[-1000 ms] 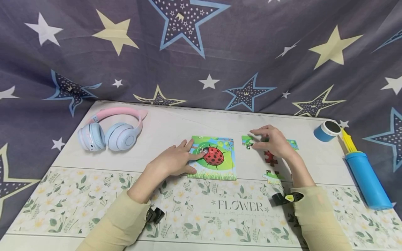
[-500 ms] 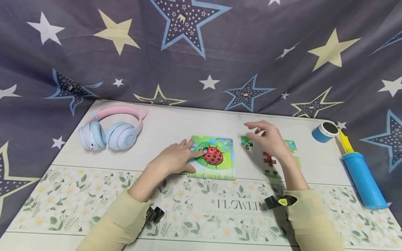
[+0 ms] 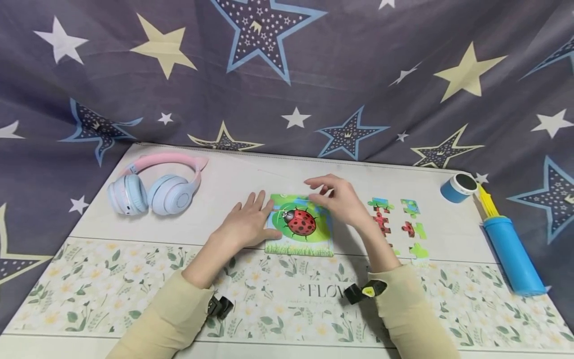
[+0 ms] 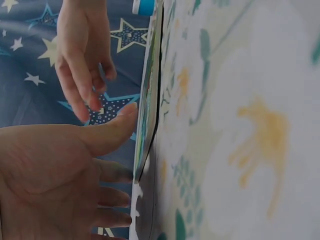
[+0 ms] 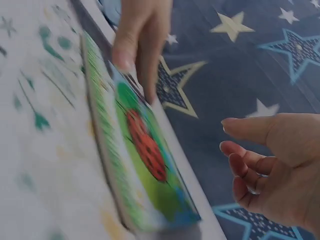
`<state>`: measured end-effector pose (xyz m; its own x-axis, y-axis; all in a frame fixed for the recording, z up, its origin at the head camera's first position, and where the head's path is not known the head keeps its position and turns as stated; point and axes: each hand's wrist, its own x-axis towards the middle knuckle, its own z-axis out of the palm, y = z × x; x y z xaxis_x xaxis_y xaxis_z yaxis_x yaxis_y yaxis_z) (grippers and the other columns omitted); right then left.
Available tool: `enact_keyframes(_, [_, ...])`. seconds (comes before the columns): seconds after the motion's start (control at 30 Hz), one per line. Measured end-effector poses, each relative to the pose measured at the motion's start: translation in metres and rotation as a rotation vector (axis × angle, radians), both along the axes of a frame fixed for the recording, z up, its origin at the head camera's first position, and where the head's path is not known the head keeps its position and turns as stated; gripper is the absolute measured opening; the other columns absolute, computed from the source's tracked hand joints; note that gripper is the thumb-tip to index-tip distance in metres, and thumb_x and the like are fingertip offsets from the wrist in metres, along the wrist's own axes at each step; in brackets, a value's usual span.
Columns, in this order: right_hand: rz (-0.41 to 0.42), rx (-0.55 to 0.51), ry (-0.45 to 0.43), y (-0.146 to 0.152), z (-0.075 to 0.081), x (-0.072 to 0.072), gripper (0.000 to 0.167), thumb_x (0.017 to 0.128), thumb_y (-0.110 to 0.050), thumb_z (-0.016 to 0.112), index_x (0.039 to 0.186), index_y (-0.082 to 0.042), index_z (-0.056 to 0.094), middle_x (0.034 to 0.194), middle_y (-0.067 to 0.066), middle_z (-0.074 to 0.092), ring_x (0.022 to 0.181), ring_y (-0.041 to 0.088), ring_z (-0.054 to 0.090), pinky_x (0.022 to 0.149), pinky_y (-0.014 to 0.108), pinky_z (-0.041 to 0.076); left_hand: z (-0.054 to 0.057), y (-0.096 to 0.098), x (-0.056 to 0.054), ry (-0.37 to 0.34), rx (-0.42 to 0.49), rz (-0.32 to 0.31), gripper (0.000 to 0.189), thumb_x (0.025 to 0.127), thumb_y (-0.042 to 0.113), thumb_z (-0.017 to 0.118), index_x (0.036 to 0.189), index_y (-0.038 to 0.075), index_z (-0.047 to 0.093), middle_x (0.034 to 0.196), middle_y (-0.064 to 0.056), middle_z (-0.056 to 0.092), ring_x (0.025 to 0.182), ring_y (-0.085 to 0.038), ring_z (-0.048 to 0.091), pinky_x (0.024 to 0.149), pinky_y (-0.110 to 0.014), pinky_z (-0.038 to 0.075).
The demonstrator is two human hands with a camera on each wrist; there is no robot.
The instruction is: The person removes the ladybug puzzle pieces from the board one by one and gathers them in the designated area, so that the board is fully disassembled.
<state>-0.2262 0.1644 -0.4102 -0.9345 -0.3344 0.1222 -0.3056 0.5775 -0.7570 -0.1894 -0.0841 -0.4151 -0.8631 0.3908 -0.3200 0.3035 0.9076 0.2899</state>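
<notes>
A square ladybug picture board [image 3: 301,234] lies flat on the table, with green grass along its near edge. My left hand [image 3: 244,222] is at its left side, fingers straight and spread, fingertips right at the edge. Over the board's far right corner hovers my right hand [image 3: 338,197], fingers loosely bent and nothing between them. In the right wrist view the board [image 5: 145,145] shows a thick side, and air separates it from my right hand [image 5: 280,165]. Several loose jigsaw pieces [image 3: 419,251] lie right of the board, some partly hidden by my right forearm.
Pink and blue headphones [image 3: 168,194] lie at the back left. A blue and white cylinder [image 3: 458,188] stands at the back right, near a blue pump [image 3: 513,254] with a yellow end. A star-printed curtain [image 3: 296,89] hangs behind the table.
My right hand has lifted from the loose pieces and moved left over the board, uncovering several pieces. My left hand has drawn back slightly from the ladybug, leaving its head visible.
</notes>
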Motion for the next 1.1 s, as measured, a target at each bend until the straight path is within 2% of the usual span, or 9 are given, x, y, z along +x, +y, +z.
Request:
enact_keyframes(0.1, [0.04, 0.018, -0.045, -0.014, -0.005, 0.003, 0.038, 0.095, -0.015, 0.074, 0.132, -0.01, 0.07, 0.122, 0.013, 0.071, 0.099, 0.025, 0.066, 0.083, 0.037, 0.057, -0.002, 0.0, 0.001, -0.025, -0.01, 0.015, 0.095, 0.097, 0.058, 0.062, 0.165, 0.006, 0.02, 0.173, -0.021, 0.004, 0.162, -0.041, 0.005, 0.13, -0.063, 0.015])
enact_keyframes(0.33, [0.108, 0.101, -0.151, -0.029, -0.017, 0.009, 0.044, 0.094, -0.019, 0.076, 0.136, -0.008, 0.067, 0.117, 0.013, 0.072, 0.095, 0.023, 0.068, 0.08, 0.036, 0.058, -0.003, 0.001, 0.001, -0.016, -0.037, -0.002, 0.094, 0.097, 0.057, 0.063, 0.165, 0.007, 0.022, 0.173, -0.022, 0.006, 0.161, -0.042, 0.005, 0.129, -0.065, 0.015])
enact_keyframes(0.5, [0.105, 0.151, -0.211, -0.035, -0.022, 0.012, 0.042, 0.092, -0.021, 0.078, 0.131, -0.008, 0.07, 0.108, 0.011, 0.072, 0.09, 0.018, 0.066, 0.078, 0.031, 0.056, -0.003, -0.001, 0.001, -0.023, -0.046, 0.016, 0.093, 0.096, 0.058, 0.064, 0.165, 0.011, 0.022, 0.173, -0.023, 0.007, 0.162, -0.042, 0.006, 0.129, -0.064, 0.015])
enact_keyframes(0.73, [0.076, 0.177, -0.23, -0.041, -0.022, 0.014, 0.032, 0.087, -0.021, 0.084, 0.117, -0.01, 0.077, 0.101, 0.007, 0.073, 0.084, 0.015, 0.066, 0.074, 0.028, 0.055, -0.002, -0.001, 0.001, -0.013, -0.062, 0.022, 0.092, 0.095, 0.059, 0.064, 0.165, 0.014, 0.023, 0.173, -0.023, 0.009, 0.161, -0.043, 0.007, 0.129, -0.064, 0.015])
enact_keyframes(0.87, [0.074, 0.175, -0.237, -0.042, -0.023, 0.015, 0.031, 0.086, -0.019, 0.085, 0.114, -0.01, 0.078, 0.096, 0.006, 0.075, 0.08, 0.014, 0.068, 0.072, 0.028, 0.057, -0.003, -0.001, 0.001, -0.009, -0.073, 0.019, 0.094, 0.095, 0.06, 0.064, 0.166, 0.015, 0.023, 0.173, -0.023, 0.01, 0.161, -0.043, 0.009, 0.128, -0.065, 0.016])
enact_keyframes(1.1, [0.021, 0.23, -0.211, -0.047, -0.022, 0.018, 0.033, 0.082, -0.018, 0.087, 0.113, -0.01, 0.078, 0.104, 0.007, 0.071, 0.087, 0.015, 0.067, 0.079, 0.031, 0.057, -0.003, -0.001, 0.0, -0.009, -0.082, 0.019, 0.094, 0.094, 0.061, 0.064, 0.166, 0.015, 0.023, 0.173, -0.023, 0.01, 0.161, -0.044, 0.011, 0.128, -0.065, 0.017])
